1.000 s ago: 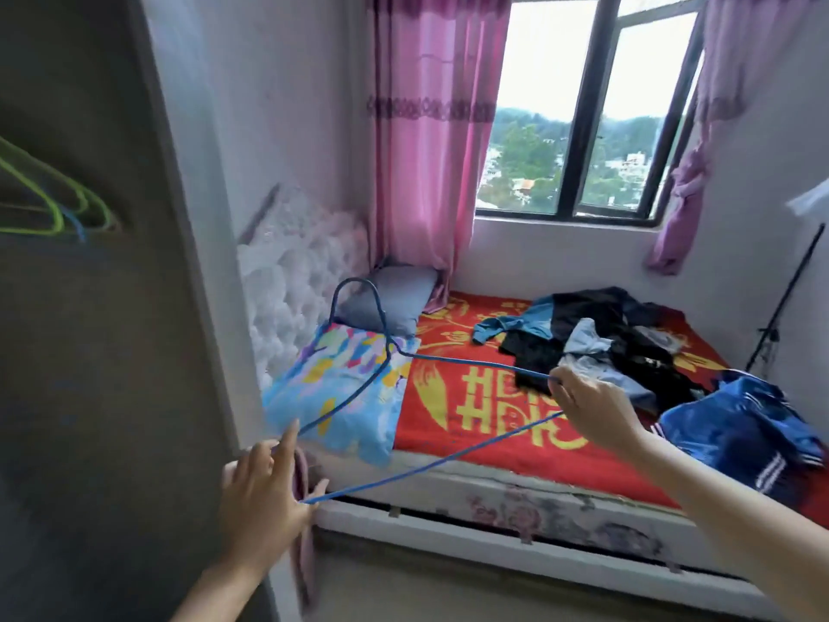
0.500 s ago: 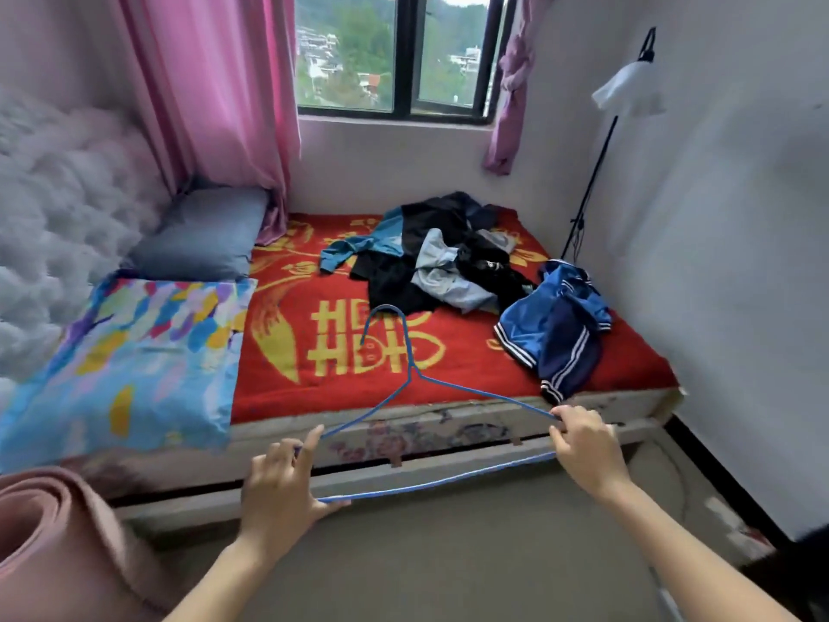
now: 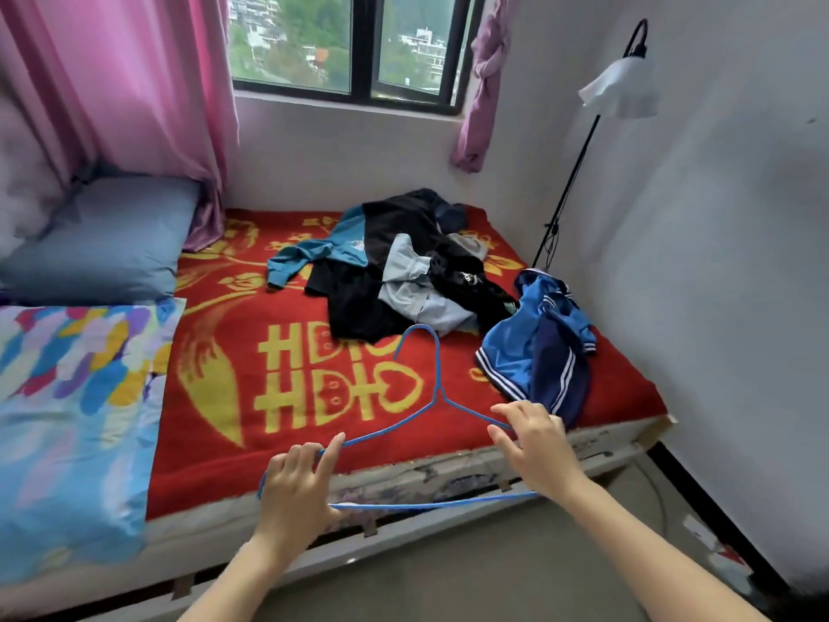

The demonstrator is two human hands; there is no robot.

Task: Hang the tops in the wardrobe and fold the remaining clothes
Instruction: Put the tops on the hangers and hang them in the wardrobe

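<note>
I hold a thin blue wire hanger (image 3: pixel 434 383) flat over the bed's front edge, hook pointing away toward the clothes. My left hand (image 3: pixel 298 487) grips its left corner and my right hand (image 3: pixel 536 446) pinches its right arm. On the red and yellow blanket (image 3: pixel 251 352) lies a pile of clothes (image 3: pixel 403 267): black, grey and teal garments tangled together. A blue sports jacket with white stripes (image 3: pixel 538 347) lies apart at the right, just beyond my right hand.
A grey-blue pillow (image 3: pixel 98 240) and a colourful patterned pillow (image 3: pixel 71 397) lie at the left. A floor lamp (image 3: pixel 578 172) stands in the right corner by the white wall. Pink curtains (image 3: pixel 134 83) frame the window (image 3: pixel 354 42). Bare floor runs along the bed's front.
The view swung from the wardrobe side to the bed and came closer. Both hands carried the hanger forward over the bed edge, nearer the blue jacket.
</note>
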